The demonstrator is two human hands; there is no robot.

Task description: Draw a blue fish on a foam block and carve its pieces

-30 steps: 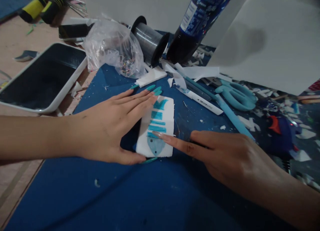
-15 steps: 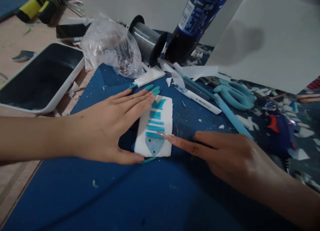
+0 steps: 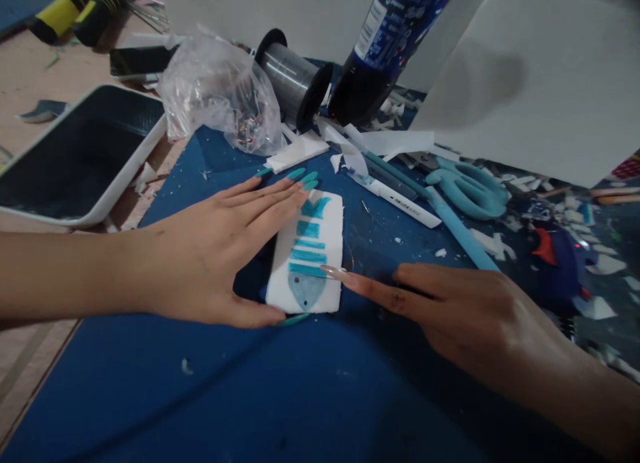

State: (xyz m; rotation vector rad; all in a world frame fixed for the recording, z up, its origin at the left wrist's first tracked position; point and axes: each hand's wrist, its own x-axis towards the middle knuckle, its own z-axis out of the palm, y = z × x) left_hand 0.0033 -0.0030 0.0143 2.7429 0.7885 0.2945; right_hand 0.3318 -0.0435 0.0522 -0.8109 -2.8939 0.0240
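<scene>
A small white foam piece [image 3: 333, 229] lies on a blue board, painted with a fishbone in teal stripes, a tail and a pale blue head. My left hand [image 3: 215, 249] is spread flat along its left side, fingertips with teal nails over the far corner and thumb by the near edge. From the right, my right hand [image 3: 465, 309] points its outstretched index finger at the lowest stripe, the long clear nail lying over the piece's right side. Its other fingers are curled back, and the thumb is hidden. I see nothing held in either hand.
Beyond the foam lie a white marker [image 3: 400, 203], light blue scissors [image 3: 470, 189], a wire spool [image 3: 293, 76], a plastic bag [image 3: 215, 83] and a dark bottle [image 3: 385, 49]. A black tray with white rim [image 3: 95, 213] stands left. White scraps [image 3: 493, 243] litter the right.
My right index fingertip has slid slightly right across the stripe, toward the foam's edge. The left hand keeps its place on the piece.
</scene>
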